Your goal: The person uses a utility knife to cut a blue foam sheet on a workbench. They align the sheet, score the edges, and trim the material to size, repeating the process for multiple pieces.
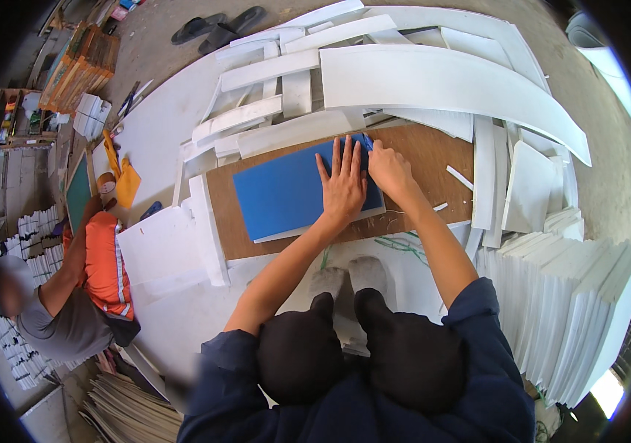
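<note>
A blue rectangular panel (278,193) lies on a brown wooden board (433,159) in front of me, with a thin white edge showing beneath its near side. My left hand (345,188) rests flat on the panel's right part, fingers spread and pointing away from me. Just beside it, at the panel's far right corner, my right hand (391,171) is closed round a blue utility knife (368,142). The knife's tip is too small to make out. Narrow white offcuts (460,178) lie on the wooden board to the right.
White strips (271,70) and a long curved white sheet (433,74) are heaped beyond the board. A stack of white sheets (566,310) stands at the right. On the left, a co-worker (71,317) sits near a yellow sheet (129,184) and a tape roll (106,182).
</note>
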`<state>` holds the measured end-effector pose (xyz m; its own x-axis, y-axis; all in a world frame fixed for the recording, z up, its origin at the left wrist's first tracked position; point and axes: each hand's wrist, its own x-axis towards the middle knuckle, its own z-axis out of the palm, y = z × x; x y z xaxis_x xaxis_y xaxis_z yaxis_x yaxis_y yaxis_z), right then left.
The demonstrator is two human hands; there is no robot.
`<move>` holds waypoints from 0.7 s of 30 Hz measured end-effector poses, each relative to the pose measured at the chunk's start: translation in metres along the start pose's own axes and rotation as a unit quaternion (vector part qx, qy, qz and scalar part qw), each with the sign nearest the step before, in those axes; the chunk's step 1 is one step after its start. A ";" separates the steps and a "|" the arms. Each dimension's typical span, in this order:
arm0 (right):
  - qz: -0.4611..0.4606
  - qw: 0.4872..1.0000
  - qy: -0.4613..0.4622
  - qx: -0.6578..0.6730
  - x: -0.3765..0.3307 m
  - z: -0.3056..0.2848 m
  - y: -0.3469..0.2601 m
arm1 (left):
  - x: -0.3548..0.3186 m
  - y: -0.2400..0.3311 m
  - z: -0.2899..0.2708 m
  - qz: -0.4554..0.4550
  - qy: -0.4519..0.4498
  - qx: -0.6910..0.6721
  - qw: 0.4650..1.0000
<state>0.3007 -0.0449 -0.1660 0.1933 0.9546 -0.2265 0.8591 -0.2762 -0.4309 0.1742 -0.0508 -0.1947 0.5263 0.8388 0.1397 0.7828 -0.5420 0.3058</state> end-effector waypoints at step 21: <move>0.025 0.999 0.014 0.037 -0.033 -0.019 0.004 | 0.001 0.002 -0.004 -0.012 0.001 0.011 1.000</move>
<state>0.3067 -0.0749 -0.1432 0.2495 0.9417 -0.2258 0.8104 -0.3307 -0.4836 0.1753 -0.0506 -0.1896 0.5058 0.8521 0.1343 0.8026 -0.5219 0.2889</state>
